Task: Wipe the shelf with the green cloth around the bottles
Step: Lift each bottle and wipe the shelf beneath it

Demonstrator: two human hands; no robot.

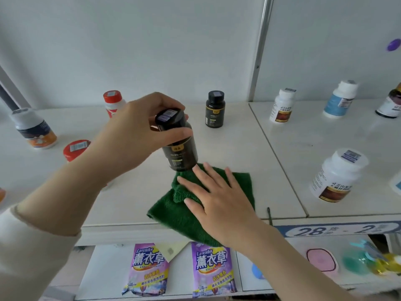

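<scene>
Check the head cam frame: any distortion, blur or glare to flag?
Head view: wide-angle bowing tilts the edge bottles, e.g. the white bottle at right; soft, even light, faint sheen on the shelf; the lower-right corner is smeared; left hand, dark bottle and green cloth stay fairly sharp.

Two lavender packets (147,269) (213,271) lie on the lower shelf (245,276). Right of them sit a pink pad (321,260) and blurred teal and yellow items (368,260). A price strip (338,228) runs above the pad.

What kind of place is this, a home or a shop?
Probably a shop. Supplement bottles such as the black bottle stand spaced out on a white shelf, its front edge carries a price strip, and identical lavender detergent packs lie on the shelf below.
</scene>
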